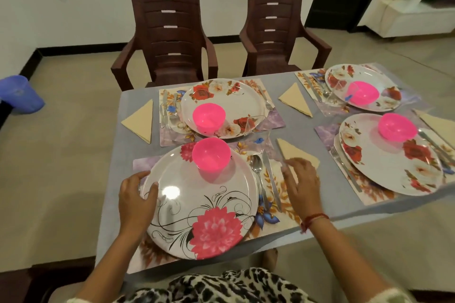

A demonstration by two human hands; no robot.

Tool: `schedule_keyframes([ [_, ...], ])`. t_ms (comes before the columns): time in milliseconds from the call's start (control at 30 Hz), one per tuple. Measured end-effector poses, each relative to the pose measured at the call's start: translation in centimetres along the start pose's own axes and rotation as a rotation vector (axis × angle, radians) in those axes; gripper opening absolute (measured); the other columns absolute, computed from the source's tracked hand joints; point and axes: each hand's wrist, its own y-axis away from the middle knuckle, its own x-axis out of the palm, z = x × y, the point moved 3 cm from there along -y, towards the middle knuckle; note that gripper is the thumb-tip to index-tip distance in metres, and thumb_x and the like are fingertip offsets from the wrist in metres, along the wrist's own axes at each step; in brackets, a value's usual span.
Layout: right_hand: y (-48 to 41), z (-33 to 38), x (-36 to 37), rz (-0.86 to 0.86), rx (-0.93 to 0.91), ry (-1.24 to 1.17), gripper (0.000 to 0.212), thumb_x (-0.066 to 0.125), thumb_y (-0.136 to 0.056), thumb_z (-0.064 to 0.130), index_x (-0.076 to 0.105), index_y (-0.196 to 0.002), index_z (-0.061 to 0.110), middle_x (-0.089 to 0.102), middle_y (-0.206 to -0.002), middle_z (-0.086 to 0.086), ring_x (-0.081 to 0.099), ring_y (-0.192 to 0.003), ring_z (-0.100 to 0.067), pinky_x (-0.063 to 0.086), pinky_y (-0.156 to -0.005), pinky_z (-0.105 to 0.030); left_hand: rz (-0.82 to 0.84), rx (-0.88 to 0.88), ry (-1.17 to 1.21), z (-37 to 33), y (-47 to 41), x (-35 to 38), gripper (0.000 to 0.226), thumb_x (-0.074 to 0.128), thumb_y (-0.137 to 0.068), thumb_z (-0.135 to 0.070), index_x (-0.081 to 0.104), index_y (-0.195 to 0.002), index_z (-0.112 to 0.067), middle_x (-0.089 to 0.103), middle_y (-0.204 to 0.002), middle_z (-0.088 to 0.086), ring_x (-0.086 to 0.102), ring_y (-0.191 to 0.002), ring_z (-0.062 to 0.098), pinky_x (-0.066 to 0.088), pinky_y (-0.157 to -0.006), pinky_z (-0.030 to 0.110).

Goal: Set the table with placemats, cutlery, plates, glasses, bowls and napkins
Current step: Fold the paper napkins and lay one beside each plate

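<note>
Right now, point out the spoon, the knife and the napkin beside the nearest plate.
spoon [256, 164]: head view, on its bowl.
knife [271, 179]: head view, middle of the blade.
napkin [294, 152]: head view, uncovered upper part.

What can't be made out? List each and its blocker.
Head view: left rim of the white round plate with a pink flower, and whatever lies beside it, under the gripping left hand.
Head view: near corner of the beige folded napkin, under the right hand.
Head view: steel knife by the near-right floral plate, cut by the right edge.
Head view: clear glass on the far-left floral plate, too transparent to outline.
</note>
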Motion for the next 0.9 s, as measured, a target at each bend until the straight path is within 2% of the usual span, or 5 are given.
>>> schedule_keyframes([
  [133,3.5,1.1,-0.4,0.03,-0.043,0.013,0.059,0.03,-0.092,0.058,0.068,-0.096,0.012,0.06,-0.1,-0.007,0.052,-0.092,-0.016,0.04,-0.076,-0.024,0.013,0.017,0.112,-0.8,0.6,1.3,0.028,0.063,-0.088,-0.012,0.061,-0.115,-0.016,0.051,-0.118,0.007,0.052,-0.109,0.027,0.044,-0.087,0.033],
  [333,3.7,1.5,-2.0,-0.046,-0.083,-0.031,0.049,0.04,-0.093,0.049,0.07,-0.089,0.01,0.061,-0.092,-0.005,0.047,-0.088,-0.005,0.034,-0.079,-0.003,0.023,0.114,0.209,-3.1,0.6,2.9,0.032,0.061,-0.089,-0.007,0.057,-0.12,-0.013,0.05,-0.112,-0.003,0.05,-0.106,0.013,0.046,-0.087,0.032],
  [467,1.9,1.1,-3.4,-0.097,-0.104,-0.054,0.031,0.049,-0.089,0.031,0.07,-0.089,0.008,0.061,-0.092,-0.006,0.047,-0.09,-0.006,0.031,-0.081,-0.003,-0.029,0.136,0.225,-4.6,0.5,3.4,0.031,0.06,-0.089,-0.004,0.058,-0.119,-0.01,0.052,-0.113,0.0,0.052,-0.106,0.015,0.047,-0.085,0.032],
  [733,-3.9,-5.1,-5.3,-0.006,-0.183,-0.199,0.034,0.048,-0.092,0.038,0.07,-0.089,0.012,0.057,-0.092,0.001,0.051,-0.093,-0.012,0.04,-0.081,-0.021,-0.16,0.076,0.156,-8.9,2.8,7.0,0.031,0.06,-0.089,-0.005,0.056,-0.119,-0.012,0.051,-0.114,0.004,0.049,-0.106,0.016,0.046,-0.084,0.036],
  [900,-7.3,-8.9,-7.6,0.092,-0.218,-0.316,0.035,0.047,-0.093,0.038,0.07,-0.089,0.012,0.057,-0.092,-0.001,0.049,-0.094,-0.007,0.035,-0.084,-0.009,-0.24,0.001,0.085,-13.0,6.6,10.4,0.036,0.062,-0.089,-0.009,0.052,-0.123,-0.011,0.047,-0.116,0.004,0.047,-0.104,0.014,0.046,-0.087,0.04],
])
